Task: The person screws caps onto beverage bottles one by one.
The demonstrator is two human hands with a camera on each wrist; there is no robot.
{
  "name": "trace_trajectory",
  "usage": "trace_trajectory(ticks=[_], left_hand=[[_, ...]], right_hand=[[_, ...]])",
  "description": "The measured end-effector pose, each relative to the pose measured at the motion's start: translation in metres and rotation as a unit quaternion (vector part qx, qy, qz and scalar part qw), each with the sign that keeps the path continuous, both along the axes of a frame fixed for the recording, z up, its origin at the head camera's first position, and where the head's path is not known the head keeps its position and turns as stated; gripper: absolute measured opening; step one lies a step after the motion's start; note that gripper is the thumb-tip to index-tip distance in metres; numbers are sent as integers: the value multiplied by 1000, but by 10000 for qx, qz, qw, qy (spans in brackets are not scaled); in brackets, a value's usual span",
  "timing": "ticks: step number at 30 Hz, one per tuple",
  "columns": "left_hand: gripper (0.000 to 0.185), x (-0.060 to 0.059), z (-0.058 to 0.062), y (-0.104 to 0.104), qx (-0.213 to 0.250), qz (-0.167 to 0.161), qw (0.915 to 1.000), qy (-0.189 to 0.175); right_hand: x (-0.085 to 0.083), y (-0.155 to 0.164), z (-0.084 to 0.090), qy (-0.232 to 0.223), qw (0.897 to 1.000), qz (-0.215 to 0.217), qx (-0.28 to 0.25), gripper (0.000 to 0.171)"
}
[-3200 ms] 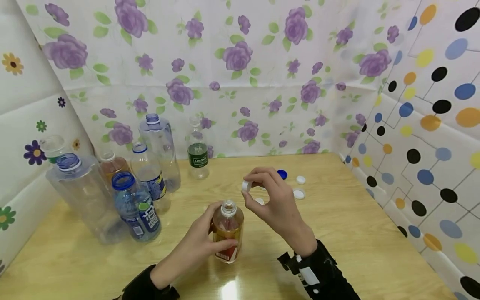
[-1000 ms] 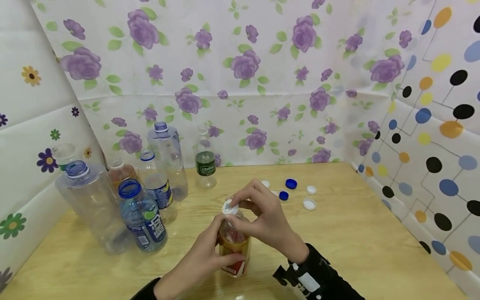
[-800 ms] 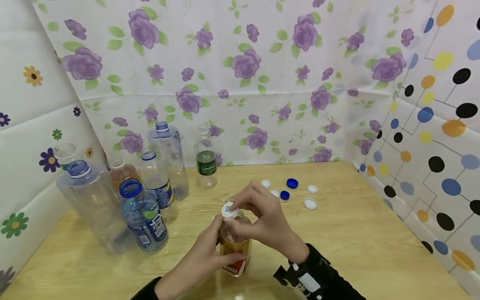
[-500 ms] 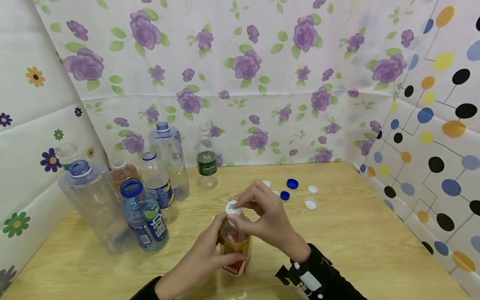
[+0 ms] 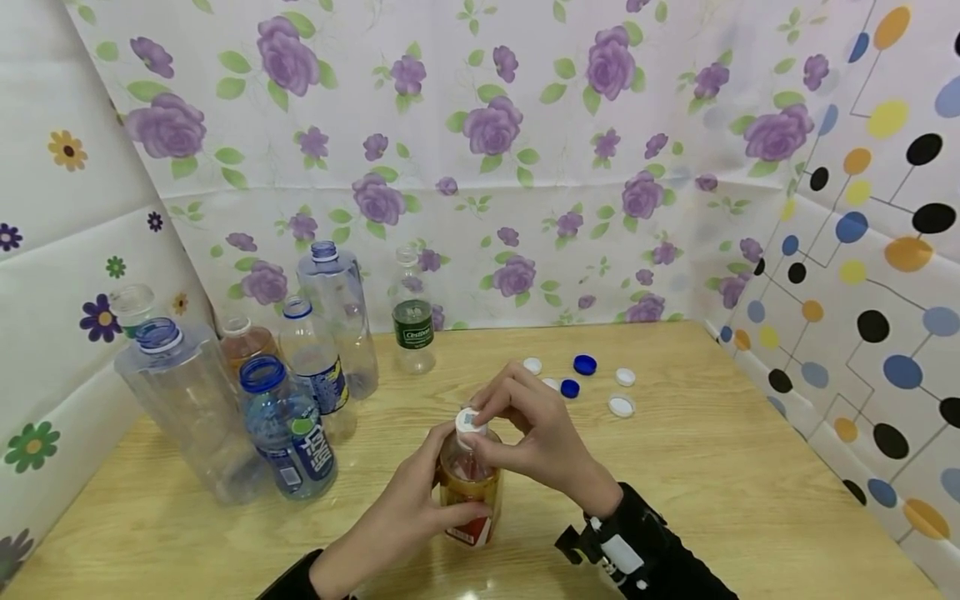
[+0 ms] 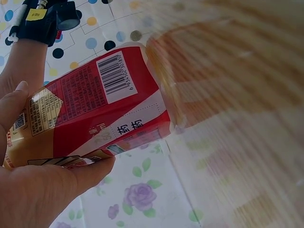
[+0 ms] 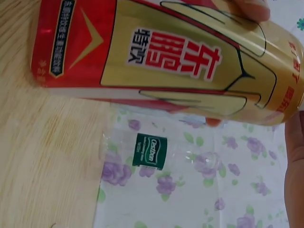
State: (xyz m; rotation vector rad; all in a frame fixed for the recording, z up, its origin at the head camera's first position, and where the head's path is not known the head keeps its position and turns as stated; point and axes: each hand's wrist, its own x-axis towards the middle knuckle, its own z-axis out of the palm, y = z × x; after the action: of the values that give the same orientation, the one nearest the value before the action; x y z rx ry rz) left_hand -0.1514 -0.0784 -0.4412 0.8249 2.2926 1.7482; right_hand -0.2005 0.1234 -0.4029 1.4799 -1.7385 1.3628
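A small amber bottle (image 5: 471,492) with a red and gold label stands on the wooden table (image 5: 712,467) near its front edge. My left hand (image 5: 442,487) grips its body from the left, thumb across the label. My right hand (image 5: 487,433) pinches a white cap (image 5: 467,419) that sits on the bottle's neck, fingers curled round it. The left wrist view shows the red label and barcode of the bottle (image 6: 95,104) against my left hand's palm (image 6: 47,190). The right wrist view shows the bottle's label (image 7: 156,57) close up.
Several uncapped clear and blue plastic bottles cluster at the back left, among them a large clear one (image 5: 180,408) and a blue one (image 5: 288,433). A green-labelled bottle (image 5: 413,321) stands by the back wall. Loose blue caps (image 5: 584,364) and white caps (image 5: 621,406) lie right of my hands. Patterned walls enclose three sides.
The right hand brought the white cap from beside the open neck down onto it. Over the last second the cap has settled level on the neck. The left hand kept its hold.
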Motion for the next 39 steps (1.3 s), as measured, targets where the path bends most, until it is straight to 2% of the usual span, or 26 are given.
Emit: trace_trajectory(ticks=[10,19,25,31,35,39], left_hand=[[84,-1,0,0,-34,26,9999,160],[84,0,1,-1,-81,66,9999,64],[85,0,1,0,-77,43,9999,71],[83,0,0,-1,-47,34,9999,91],[83,1,2,-1,-103,13,9999,-17],[84,1,3,-1,-161,1,9998,-65]], right_hand=[[-1,6,0,-243,9990,308,200,12],[-1,7,3,-258,9985,326,348,15],[-1,11,11,-58,9967,156,789,13],[-4,17,21,233,9897,-41,1414,10],[-4,20,26,23,9876,211,1557,6],[-3,21,31,-65,9849,403,1684,17]])
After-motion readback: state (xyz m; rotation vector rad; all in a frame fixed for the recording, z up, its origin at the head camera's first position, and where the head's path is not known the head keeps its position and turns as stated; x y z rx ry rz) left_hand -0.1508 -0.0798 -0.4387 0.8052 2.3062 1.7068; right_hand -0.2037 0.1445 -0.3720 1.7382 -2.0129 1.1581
